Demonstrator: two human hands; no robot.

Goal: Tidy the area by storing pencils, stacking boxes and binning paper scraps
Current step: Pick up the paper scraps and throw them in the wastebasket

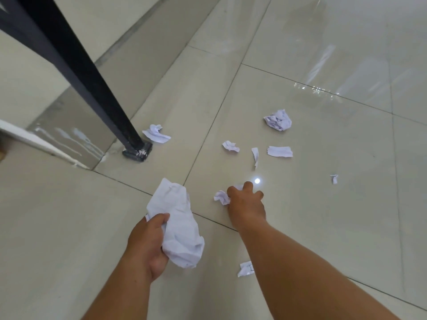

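Centre frame: paper scrap (221,197) on floor tile (323,227), pinched by right hand (246,204), fingers curled on it. Left hand (147,245), 7 o'clock, grips crumpled sheet (179,225). Loose scraps (279,151) at 12 to 2 o'clock, paper ball (278,120) at 1, table leg (92,84) at 10.

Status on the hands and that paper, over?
Left hand grips crumpled paper wad. Right hand pinches small scrap on the floor. Seven loose scraps around, one beside black leg.
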